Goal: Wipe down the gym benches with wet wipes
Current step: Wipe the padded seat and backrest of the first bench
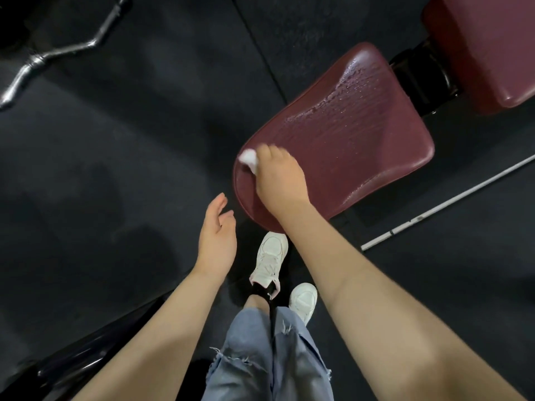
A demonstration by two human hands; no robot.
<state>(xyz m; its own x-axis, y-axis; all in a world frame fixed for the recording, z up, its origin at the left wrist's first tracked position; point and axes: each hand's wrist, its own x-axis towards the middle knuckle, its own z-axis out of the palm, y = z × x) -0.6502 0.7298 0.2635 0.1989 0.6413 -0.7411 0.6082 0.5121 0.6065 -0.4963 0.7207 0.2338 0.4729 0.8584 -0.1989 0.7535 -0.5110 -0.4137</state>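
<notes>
the right hand [279, 176] presses a bunched white wet wipe [249, 158] against the near left edge of the maroon bench seat pad [347, 134], whose far surface glistens with droplets, while the left hand [217, 233] hangs relaxed, fingers loose, holding nothing, just beside the pad.
</notes>
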